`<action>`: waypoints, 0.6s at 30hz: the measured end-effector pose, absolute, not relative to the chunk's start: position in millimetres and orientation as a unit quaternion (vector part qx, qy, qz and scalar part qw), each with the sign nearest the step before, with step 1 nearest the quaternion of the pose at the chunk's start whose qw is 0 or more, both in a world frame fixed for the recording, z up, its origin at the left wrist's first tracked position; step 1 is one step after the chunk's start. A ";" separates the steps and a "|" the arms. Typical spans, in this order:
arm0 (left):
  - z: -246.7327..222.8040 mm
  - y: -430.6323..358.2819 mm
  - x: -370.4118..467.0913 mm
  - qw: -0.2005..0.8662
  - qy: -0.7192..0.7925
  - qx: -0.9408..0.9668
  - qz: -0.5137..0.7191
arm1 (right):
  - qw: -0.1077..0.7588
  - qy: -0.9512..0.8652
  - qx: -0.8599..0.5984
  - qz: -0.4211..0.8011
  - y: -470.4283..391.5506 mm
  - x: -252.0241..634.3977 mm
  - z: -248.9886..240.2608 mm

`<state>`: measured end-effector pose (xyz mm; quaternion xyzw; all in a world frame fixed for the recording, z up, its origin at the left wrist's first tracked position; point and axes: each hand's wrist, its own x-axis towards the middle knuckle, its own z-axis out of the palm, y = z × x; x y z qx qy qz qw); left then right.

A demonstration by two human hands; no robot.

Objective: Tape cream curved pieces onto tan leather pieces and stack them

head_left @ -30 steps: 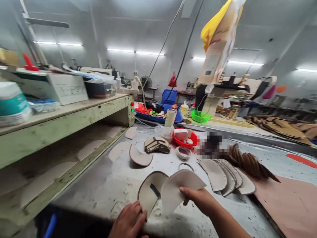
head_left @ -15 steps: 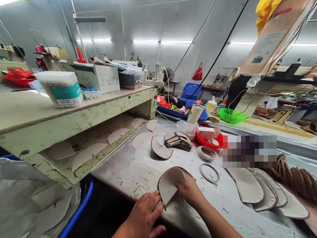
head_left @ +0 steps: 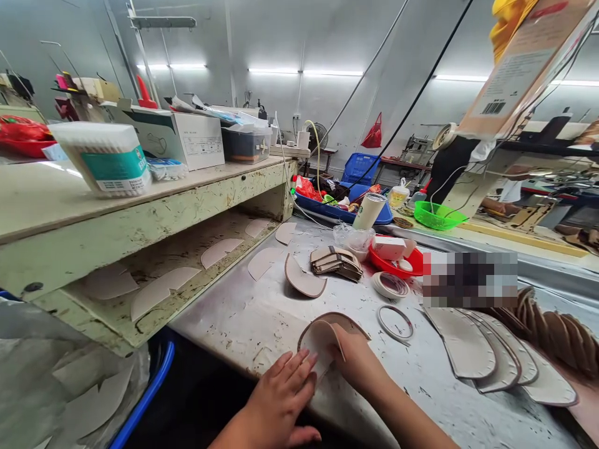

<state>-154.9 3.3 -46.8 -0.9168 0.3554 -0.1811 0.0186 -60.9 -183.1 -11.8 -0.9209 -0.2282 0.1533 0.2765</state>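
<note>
A: Where's the pale curved piece [head_left: 319, 340]?
B: At the near edge of the table [head_left: 243, 318], bent upward and partly covering a brown-edged piece [head_left: 349, 320].
A: What are the hands doing with it?
B: The right hand [head_left: 358, 360] grips it by its right side, though some of those fingers are hidden. The left hand [head_left: 285, 391] has its fingers stretched out and holding nothing, the tips laid against the near left side of the same piece.
A: What's nearest beyond them?
B: A thin ring [head_left: 382, 324] lies flat just right of the brown-edged piece. Farther off, a roll of tape [head_left: 389, 284] sits close to a red bowl [head_left: 412, 267] with a white box [head_left: 389, 248] in it.
A: And left of the roll?
B: A small stack of parts [head_left: 336, 263], then a curved part [head_left: 303, 279] left of that.
A: Anything to the right?
B: A fan of pale panels [head_left: 461, 343], overlapping one another.
A: Farther out?
B: A cup [head_left: 369, 212] stands at the far side, near a blue tray [head_left: 306, 206] full of odds and ends. On the left, a raised shelf [head_left: 178, 215] carries a tub of swabs [head_left: 103, 159], with loose pale cutouts [head_left: 163, 292] lying beneath.
</note>
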 end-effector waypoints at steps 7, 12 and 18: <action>-18.7 -18.0 -127.8 -0.037 0.351 -0.935 -0.016 | 0.291 -0.229 -0.916 0.158 -191.1 -51.7 13.6; -10.5 -23.6 -112.7 -0.093 0.327 -0.940 0.029 | 0.255 -0.209 -0.938 0.103 -189.9 -51.1 3.8; -19.8 -30.7 -106.6 -0.151 0.255 -0.954 0.038 | 0.178 -0.187 -0.962 0.088 -186.2 -56.8 -4.7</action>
